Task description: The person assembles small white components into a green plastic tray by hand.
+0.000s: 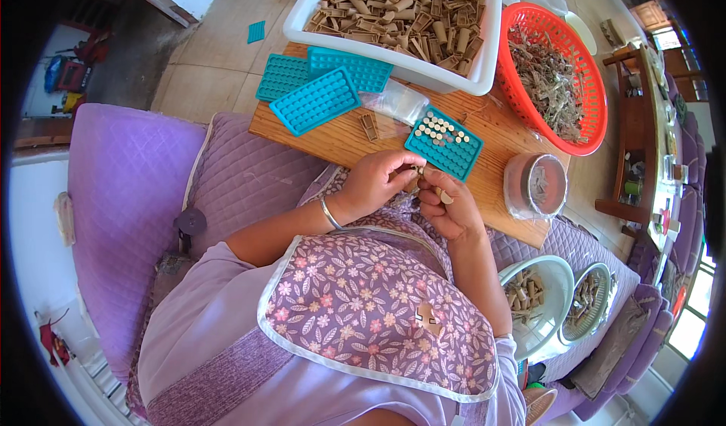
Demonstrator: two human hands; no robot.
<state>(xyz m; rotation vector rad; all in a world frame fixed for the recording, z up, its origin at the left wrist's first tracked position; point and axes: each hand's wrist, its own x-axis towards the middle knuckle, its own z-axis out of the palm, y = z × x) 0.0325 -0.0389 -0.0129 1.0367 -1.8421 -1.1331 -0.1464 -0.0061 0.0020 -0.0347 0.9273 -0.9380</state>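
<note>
My left hand (378, 182), with a bangle on its wrist, and my right hand (452, 205) meet above my lap at the table's near edge. Their fingertips pinch around a small tan plastic piece (412, 184), mostly covered by the fingers. A small pale disc (445, 197) also shows within the curled fingers of my right hand. Just beyond lies a teal dimpled tray (461, 158) with several small round discs (439, 127) on its far part. To its left, one tan open-framed plastic piece (369, 127) rests on the wooden table (302, 140).
Several teal trays (315, 101) overlap at the table's far left. Behind stands a white bin (484, 71) heaped with tan pieces; right of it, a red basket (597, 116) of clear scraps. A bag-lined tub (514, 188) sits at right. Two bowls (556, 282) stand by my right elbow.
</note>
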